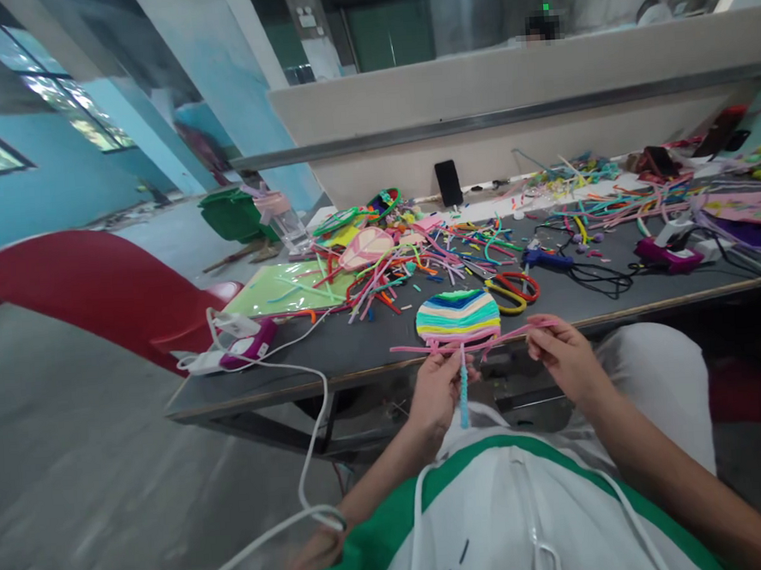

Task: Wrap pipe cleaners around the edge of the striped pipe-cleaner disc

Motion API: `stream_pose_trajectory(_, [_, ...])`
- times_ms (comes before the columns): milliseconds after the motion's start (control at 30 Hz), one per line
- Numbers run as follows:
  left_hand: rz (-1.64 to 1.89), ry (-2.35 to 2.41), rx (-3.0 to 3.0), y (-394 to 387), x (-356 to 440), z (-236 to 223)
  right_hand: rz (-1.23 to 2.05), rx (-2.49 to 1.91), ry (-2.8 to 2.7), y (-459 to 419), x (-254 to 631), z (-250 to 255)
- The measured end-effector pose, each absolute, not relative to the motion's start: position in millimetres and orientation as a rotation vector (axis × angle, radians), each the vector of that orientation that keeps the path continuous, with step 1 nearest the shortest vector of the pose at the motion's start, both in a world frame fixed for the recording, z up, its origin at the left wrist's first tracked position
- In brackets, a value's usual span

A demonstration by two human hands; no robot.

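Observation:
At the table's front edge my left hand (435, 393) is closed on a pink and blue pipe-cleaner piece, whose twisted blue stem (464, 396) hangs down past the fingers. Pink strands stick out to both sides of it. My right hand (566, 355) pinches the end of a pink pipe cleaner (516, 333) that runs left toward that piece. Just beyond my left hand lies a rounded striped panel (458, 316) in blue, teal, peach and yellow. Whether the pink strands touch the panel cannot be told.
Scissors (510, 294) and a blue glue gun (546, 258) lie behind the panel. Loose pipe cleaners (386, 280) are heaped across the table. A power strip (248, 345) with white cables sits at left, near a clear cup (292, 230). A phone (448, 184) leans at the back.

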State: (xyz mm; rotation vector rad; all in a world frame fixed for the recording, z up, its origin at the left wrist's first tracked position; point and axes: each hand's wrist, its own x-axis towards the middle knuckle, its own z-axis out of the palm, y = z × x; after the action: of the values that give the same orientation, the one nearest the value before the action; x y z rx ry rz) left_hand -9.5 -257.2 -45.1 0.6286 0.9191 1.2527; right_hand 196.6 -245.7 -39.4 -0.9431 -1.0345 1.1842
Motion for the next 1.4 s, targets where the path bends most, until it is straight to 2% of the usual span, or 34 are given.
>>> stream_pose_trajectory(133, [1.148, 0.925, 0.744, -258.1, -18.9, -44.6, 1.197, -1.001, -0.999, -239.3, 184.9, -54.8])
stream_pose_trajectory(367, [0.703, 1.203, 1.222, -250.3, -81.1, -45.9, 0.941, -1.216, -1.204, -235.4, 193.4, -59.1])
stream_pose_trajectory(567, [0.956, 1.506, 1.188, -249.4, -117.3, -33.5, 1.066, -1.113, -1.056, -234.6, 194.7, -54.7])
stream_pose_trajectory(733, [1.027, 1.798, 1.535, -241.1, -117.7, -23.7, 1.156, -0.956, -0.904, -231.3, 193.7, -48.4])
stream_pose_trajectory(1000, [0.848, 1.773, 1.811, -233.9, -122.8, -19.0, 1.259, -0.84, -0.871, -228.2, 191.9, -42.5])
stream_pose_trajectory(1400, [1.055, 1.812, 2.068, -200.5, -107.4, -1.9, 1.325, -0.846, -1.06, -227.0, 169.8, -32.0])
